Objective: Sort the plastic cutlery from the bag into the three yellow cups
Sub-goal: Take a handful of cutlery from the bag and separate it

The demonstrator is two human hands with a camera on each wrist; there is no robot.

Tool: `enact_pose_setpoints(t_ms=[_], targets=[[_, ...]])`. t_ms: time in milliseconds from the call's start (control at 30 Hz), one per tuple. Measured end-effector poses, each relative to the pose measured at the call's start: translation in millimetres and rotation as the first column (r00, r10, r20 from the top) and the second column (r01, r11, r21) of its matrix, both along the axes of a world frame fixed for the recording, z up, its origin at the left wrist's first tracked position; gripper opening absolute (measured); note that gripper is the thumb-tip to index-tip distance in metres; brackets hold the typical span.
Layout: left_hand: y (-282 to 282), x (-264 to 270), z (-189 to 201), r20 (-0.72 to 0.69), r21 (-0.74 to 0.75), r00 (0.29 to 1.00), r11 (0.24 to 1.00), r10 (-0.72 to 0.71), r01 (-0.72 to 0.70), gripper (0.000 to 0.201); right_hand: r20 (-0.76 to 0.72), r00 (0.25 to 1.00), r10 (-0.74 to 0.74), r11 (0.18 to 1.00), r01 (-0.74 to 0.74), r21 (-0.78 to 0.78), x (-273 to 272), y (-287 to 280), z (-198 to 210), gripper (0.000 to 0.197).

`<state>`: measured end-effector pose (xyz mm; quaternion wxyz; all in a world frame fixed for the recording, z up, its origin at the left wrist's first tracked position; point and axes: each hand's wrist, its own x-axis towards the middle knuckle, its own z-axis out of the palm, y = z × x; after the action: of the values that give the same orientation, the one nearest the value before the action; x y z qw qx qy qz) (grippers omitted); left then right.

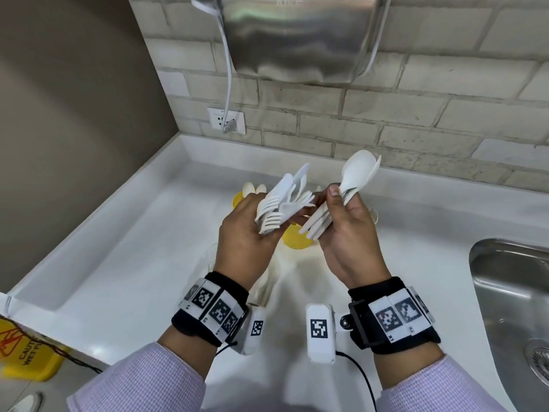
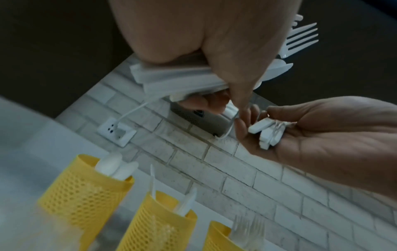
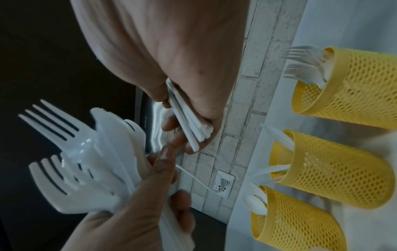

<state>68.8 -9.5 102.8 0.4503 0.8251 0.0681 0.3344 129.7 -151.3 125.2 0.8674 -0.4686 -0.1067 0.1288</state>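
Observation:
My left hand (image 1: 252, 227) grips a fanned bunch of white plastic forks and knives (image 1: 282, 203) by the handles; their tines show in the right wrist view (image 3: 64, 152). Close to its right, my right hand (image 1: 341, 209) holds a stack of white spoons (image 1: 356, 171), pinched between thumb and fingers (image 3: 193, 129). Three yellow mesh cups stand below the hands by the brick wall. One holds spoons (image 2: 86, 191), the middle one knives (image 2: 159, 220), the third forks (image 3: 354, 88). In the head view the hands hide most of the cups. What looks like a clear bag (image 1: 264, 289) lies on the counter under my wrists.
The white counter (image 1: 133, 278) ends at a raised lip on the left. A steel sink (image 1: 511, 292) is set in at the right. A wall socket (image 1: 227, 120) with a cable and a steel unit (image 1: 297, 40) hang on the brick wall. A yellow wet-floor sign (image 1: 23, 352) stands lower left.

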Motion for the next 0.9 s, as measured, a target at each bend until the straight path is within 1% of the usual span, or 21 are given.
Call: enact_pose_setpoints(t_ms=[67, 100, 233, 300, 333, 367, 400, 433, 467, 500, 567, 667, 767, 833, 900], targets=[[3.8, 0.3, 1.5, 0.043, 0.199, 0.998, 0.978, 0.045, -0.053, 0.026, 0.002, 1.0, -0.029, 1.0, 0.029, -0.005, 1.2, -2.0, 0.8, 0.017], [4.5, 0.1, 2.7, 0.058, 0.249, 0.997, 0.966, 0.048, -0.061, 0.029, 0.002, 0.999, -0.047, 0.999, 0.047, -0.013, 2.0, -2.8, 0.4, 0.016], [5.9, 1.1, 6.4, 0.078, 0.36, 0.995, 0.929, 0.057, -0.081, 0.045, -0.014, 0.993, -0.121, 0.991, 0.12, -0.053, 4.7, -2.4, -3.2, 0.016], [6.1, 1.4, 5.7, 0.099, 0.37, 0.993, 0.924, 0.064, -0.097, 0.041, -0.032, 0.991, -0.13, 0.99, 0.128, -0.054, 5.2, -1.9, -4.8, 0.018], [4.6, 0.6, 6.0, 0.103, 0.324, 0.993, 0.942, 0.052, -0.083, 0.035, -0.039, 0.991, -0.127, 0.991, 0.125, -0.051, 5.2, -2.3, -5.1, 0.019], [2.3, -0.3, 7.3, 0.082, 0.209, 0.996, 0.977, 0.022, -0.039, 0.027, -0.043, 0.992, -0.12, 0.992, 0.118, -0.049, 5.3, -2.5, -5.4, 0.021], [-0.7, -1.2, 10.3, 0.043, 0.02, 0.999, 1.0, -0.023, 0.022, 0.022, -0.042, 0.993, -0.11, 0.993, 0.108, -0.048, 5.4, -2.9, -5.4, 0.021], [-3.5, -2.5, 12.3, -0.003, -0.177, 0.996, 0.98, -0.088, 0.086, 0.02, -0.038, 0.994, -0.101, 0.994, 0.099, -0.05, 5.5, -3.2, -5.3, 0.022], [-5.0, -4.2, 12.4, -0.026, -0.321, 0.988, 0.937, -0.154, 0.138, 0.017, -0.038, 0.995, -0.096, 0.994, 0.094, -0.056, 5.4, -3.4, -4.9, 0.022], [-4.9, -5.2, 10.8, -0.035, -0.381, 0.979, 0.908, -0.201, 0.173, 0.015, -0.04, 0.995, -0.092, 0.994, 0.09, -0.06, 5.2, -3.8, -5.0, 0.022], [-3.1, -5.4, 6.7, -0.027, -0.419, 0.967, 0.882, -0.252, 0.218, 0.016, -0.052, 0.996, -0.078, 0.996, 0.076, -0.055, 4.6, -4.2, -5.5, 0.023], [-1.2, -4.2, 4.3, 0.024, -0.475, 0.953, 0.836, -0.301, 0.276, 0.019, -0.069, 0.997, -0.046, 0.998, 0.043, -0.055, 3.8, -3.8, -7.3, 0.024], [-0.9, -3.0, 4.1, 0.03, -0.547, 0.943, 0.784, -0.331, 0.292, 0.02, -0.049, 0.998, -0.039, 0.998, 0.036, -0.057, 3.9, -1.8, -9.1, 0.026], [0.5, -2.4, 0.7, -0.01, -0.593, 0.932, 0.752, -0.363, 0.287, 0.016, 0.009, 0.998, -0.067, 0.99, 0.068, -0.124, 4.5, -0.7, -11.2, 0.025], [0.8, -2.6, -2.6, -0.074, -0.614, 0.915, 0.741, -0.398, 0.272, 0.009, 0.085, 0.993, -0.087, 0.969, 0.104, -0.224, 3.4, 0.5, -10.7, 0.023]])
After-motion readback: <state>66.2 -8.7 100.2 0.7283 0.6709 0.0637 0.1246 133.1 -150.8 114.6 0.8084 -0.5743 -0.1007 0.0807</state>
